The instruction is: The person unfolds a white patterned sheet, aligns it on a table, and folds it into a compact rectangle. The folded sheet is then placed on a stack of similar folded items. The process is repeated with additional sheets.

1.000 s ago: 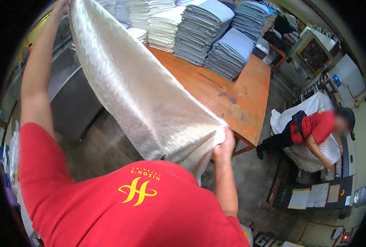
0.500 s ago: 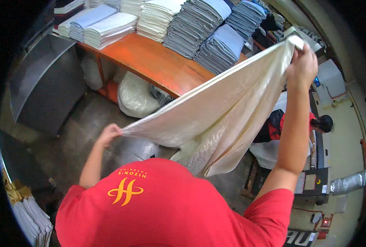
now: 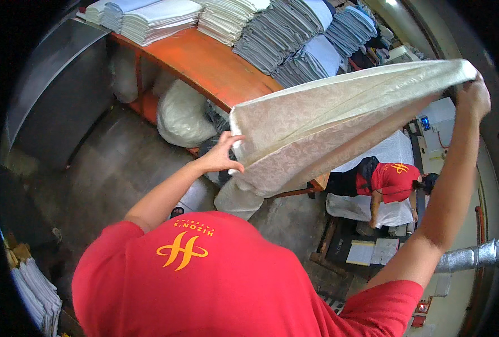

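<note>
A large cream tablecloth [image 3: 339, 112] with a woven leaf-like pattern is stretched in the air between my arms, its lower folds hanging down. My right hand [image 3: 475, 101], raised far to the right, grips one end of it with closed fingers. At the other end, my left hand [image 3: 221, 154] is beside the cloth's near edge, thumb and fingers spread apart in a C shape. Whether the left fingertips touch the cloth is hard to see.
An orange table [image 3: 204, 64] holds stacks of folded white cloths [image 3: 154, 21] and grey-blue cloths [image 3: 280, 33]. Plastic-wrapped bundles [image 3: 182, 115] sit beneath it. A dark metal panel [image 3: 58, 84] stands left. Another person [image 3: 392, 181] in red works at right beside a white-covered surface.
My right hand has moved farther right and my left hand up and right, its fingers now parted. The tablecloth has lifted and lies more level across the view.
</note>
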